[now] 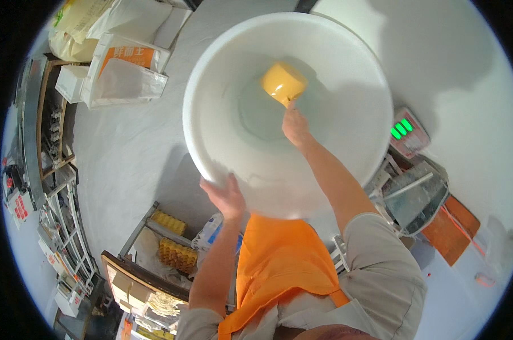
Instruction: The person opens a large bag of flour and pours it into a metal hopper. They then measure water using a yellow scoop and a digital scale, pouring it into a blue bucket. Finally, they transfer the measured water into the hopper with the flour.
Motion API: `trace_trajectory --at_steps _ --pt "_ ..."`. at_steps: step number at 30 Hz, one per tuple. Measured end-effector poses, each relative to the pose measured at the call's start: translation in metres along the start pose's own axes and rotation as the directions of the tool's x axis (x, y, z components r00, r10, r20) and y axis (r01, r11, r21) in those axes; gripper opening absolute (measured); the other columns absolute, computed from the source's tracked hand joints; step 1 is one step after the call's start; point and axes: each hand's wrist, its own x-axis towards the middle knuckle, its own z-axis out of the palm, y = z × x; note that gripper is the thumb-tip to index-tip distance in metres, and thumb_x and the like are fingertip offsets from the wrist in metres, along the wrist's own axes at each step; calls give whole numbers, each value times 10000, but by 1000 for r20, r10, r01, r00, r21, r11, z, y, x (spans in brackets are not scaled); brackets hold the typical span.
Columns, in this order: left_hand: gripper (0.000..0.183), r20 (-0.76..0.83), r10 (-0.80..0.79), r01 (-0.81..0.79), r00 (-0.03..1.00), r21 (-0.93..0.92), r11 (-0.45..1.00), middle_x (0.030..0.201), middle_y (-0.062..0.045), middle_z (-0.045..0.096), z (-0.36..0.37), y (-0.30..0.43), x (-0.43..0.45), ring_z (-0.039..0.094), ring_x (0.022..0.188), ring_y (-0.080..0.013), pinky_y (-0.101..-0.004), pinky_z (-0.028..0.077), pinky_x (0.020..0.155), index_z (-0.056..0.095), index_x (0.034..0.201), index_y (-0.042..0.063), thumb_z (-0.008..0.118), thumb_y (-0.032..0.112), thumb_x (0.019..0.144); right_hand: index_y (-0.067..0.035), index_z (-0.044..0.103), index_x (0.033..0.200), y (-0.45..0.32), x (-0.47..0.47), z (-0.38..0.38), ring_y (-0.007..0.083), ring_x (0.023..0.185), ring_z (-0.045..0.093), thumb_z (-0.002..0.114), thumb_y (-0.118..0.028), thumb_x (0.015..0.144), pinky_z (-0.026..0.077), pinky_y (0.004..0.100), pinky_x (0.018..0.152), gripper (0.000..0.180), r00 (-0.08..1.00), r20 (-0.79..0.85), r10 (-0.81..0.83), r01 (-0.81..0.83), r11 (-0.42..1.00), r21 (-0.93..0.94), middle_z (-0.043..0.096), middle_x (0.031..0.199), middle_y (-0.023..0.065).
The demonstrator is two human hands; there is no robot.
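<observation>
A large white plastic tub stands in front of me, its inside open to view. My left hand grips its near left rim, thumb on the inner side. Inside the tub, my right hand holds a yellow dipper by its handle. The dipper's round cup is wet and shiny, over the middle of the tub. Pale, clear liquid seems to lie at the bottom; its depth I cannot tell. An orange apron hangs close to the tub's near rim.
Right of the tub stands a digital scale with a lit green display. A grey bin-like container sits below it. White plastic crates are at upper left. A rack with yellow egg trays stands at lower left, near my left arm.
</observation>
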Motion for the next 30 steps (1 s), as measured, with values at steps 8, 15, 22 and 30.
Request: trace_trajectory --at_steps 8,15,22,30 --pt "742 28 49 -43 998 -190 981 1353 -186 423 0 -23 3 483 1236 -296 -453 429 1055 255 1510 -25 696 -12 913 131 522 1355 13 77 123 393 1035 688 585 -72 950 580 476 826 457 995 99 5 22 964 -266 674 1164 262" --pt "782 38 45 -42 998 -80 996 1360 -191 413 -1 -26 2 478 1233 -294 -447 420 1066 259 1518 -32 711 -44 879 3 708 1094 34 98 125 366 919 713 593 -272 944 547 486 814 333 979 165 115 -105 992 -67 740 952 186" --pt "788 43 -24 28 999 -102 994 1370 -209 429 -2 -23 1 494 1236 -318 -454 436 1060 251 1522 -42 710 -31 882 20 708 878 78 49 85 239 688 630 727 -311 900 484 426 647 332 966 161 202 -248 900 360 658 725 100" --pt "737 15 59 -57 998 -111 992 1387 -247 459 -1 -7 2 515 1268 -379 -488 445 1077 277 1508 -41 688 -10 897 -15 643 826 41 -82 -31 102 545 502 753 -248 907 409 323 498 271 981 116 155 -193 777 599 552 662 6"
